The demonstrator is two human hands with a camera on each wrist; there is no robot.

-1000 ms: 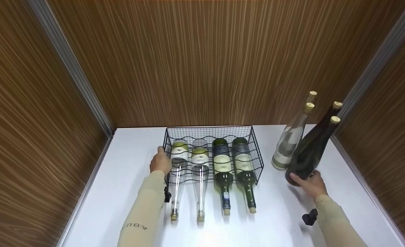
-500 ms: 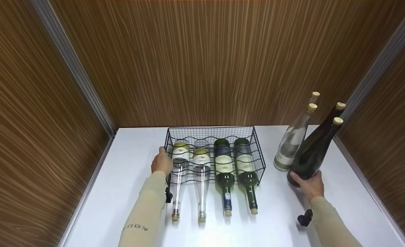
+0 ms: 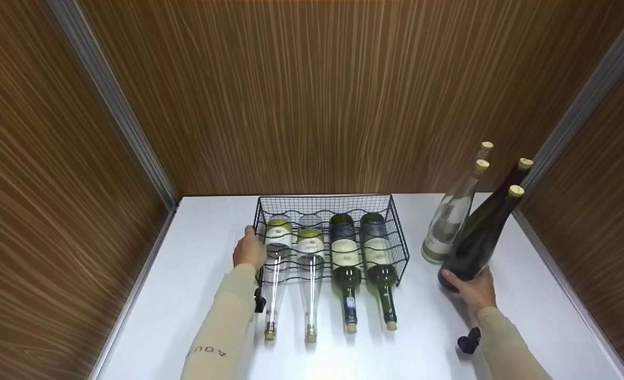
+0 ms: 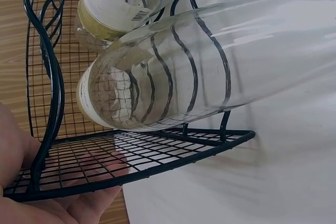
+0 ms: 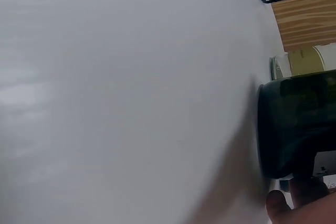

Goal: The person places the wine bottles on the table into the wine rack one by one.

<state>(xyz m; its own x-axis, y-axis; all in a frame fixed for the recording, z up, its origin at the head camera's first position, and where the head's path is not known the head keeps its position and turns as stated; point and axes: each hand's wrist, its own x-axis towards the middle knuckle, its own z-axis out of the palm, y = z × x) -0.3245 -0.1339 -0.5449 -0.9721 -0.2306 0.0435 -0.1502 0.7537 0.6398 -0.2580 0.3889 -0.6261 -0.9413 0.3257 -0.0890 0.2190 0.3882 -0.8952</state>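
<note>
Wood-grain walls (image 3: 312,95), smooth white table (image 3: 428,338), left hand (image 3: 249,250) gripping black wire rack (image 3: 325,196), right hand (image 3: 473,291) gripping dark glass bottle (image 3: 473,247)

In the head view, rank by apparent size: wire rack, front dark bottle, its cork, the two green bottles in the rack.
Wire rack
Front dark bottle
Left green bottle and right green bottle: look alike, unranked
Cork
</note>
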